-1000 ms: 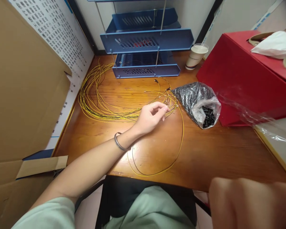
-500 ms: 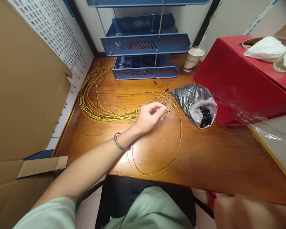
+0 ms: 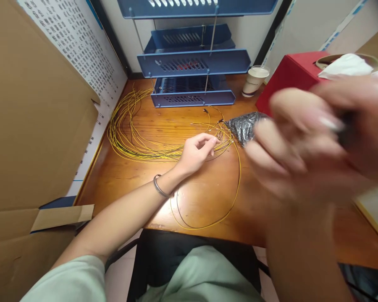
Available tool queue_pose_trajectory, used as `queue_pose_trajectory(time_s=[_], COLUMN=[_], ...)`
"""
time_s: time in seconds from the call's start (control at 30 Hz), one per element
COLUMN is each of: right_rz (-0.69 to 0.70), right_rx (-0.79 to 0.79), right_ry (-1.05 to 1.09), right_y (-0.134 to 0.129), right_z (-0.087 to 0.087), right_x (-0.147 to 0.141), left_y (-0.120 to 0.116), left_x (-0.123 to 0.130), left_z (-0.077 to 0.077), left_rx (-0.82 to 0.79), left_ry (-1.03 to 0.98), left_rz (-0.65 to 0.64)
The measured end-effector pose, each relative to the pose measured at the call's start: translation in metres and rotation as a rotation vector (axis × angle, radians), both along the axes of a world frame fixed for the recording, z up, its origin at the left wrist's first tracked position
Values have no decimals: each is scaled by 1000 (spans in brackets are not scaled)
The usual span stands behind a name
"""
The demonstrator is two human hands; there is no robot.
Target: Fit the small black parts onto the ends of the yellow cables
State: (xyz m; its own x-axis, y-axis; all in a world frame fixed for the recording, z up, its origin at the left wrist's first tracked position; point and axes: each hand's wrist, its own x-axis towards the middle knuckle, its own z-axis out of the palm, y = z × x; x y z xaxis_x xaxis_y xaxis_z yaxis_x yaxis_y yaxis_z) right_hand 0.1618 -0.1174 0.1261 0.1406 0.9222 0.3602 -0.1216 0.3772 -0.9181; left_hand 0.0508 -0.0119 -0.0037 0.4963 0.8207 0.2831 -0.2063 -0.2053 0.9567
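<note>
My left hand (image 3: pixel 197 153) rests over the near side of a wire bundle, thumb and forefinger pinched together on a thin wire end. The wires (image 3: pixel 138 154), yellow and black, lie in a big loose coil that runs left and back. Small dark connectors (image 3: pixel 220 121) show at some ends. A single wire loop (image 3: pixel 236 197) reaches toward the table's near edge. Close to the camera, my right hand (image 3: pixel 305 142) is smeared by motion, its fingers curled around something small and dark. It hides much of a plastic bag (image 3: pixel 244 126) of black pieces.
Blue stacked trays (image 3: pixel 193 98) stand at the back. A paper cup (image 3: pixel 255 80) and a red box (image 3: pixel 283 79) are at the back right. Cardboard (image 3: pixel 34 126) and a printed sheet (image 3: pixel 72 46) line the left side of the wooden table (image 3: pixel 129 184).
My right hand has risen from the lower right corner into view, now covering the bag's opening and part of the red box. My left hand stays by the wires. The view has shifted slightly.
</note>
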Motion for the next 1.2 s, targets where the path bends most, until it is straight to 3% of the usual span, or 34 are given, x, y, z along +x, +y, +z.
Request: queue_pose_trajectory(time_s=[0.07,0.13,0.27,0.43,0.5,0.57,0.67,0.77,0.97,1.2], right_rz=[48,63,-58,56,87,85,-11,-94,-31,64], right_rx=[10,-140,-170,27,32,-86,-318,-363,-330,-306], right_ry=[343,383,266,-93,-135,-83,203,369,374,310], right_y=[27,54,88,86,76,65,58,62,70,58], right_z=[5,5,5,12,-3,-32,-81,-111,-124,-134], right_x=[-7,-9,7,31,36,37,36,36,33,38], left_y=[1,1,2,2,3,3,3,1,0,3], left_x=[0,0,-1,-1,-1,-2,-3,-3,-3,-1], left_z=[1,1,2,1,1,1,1,3,3,0], left_rx=[7,-8,-45,-54,-64,-76,-68,-63,-74,-102], left_ry=[-11,-9,25,36,26,16,26,31,65,73], left_rz=[29,49,78,95,96,104,105,86,54,-36])
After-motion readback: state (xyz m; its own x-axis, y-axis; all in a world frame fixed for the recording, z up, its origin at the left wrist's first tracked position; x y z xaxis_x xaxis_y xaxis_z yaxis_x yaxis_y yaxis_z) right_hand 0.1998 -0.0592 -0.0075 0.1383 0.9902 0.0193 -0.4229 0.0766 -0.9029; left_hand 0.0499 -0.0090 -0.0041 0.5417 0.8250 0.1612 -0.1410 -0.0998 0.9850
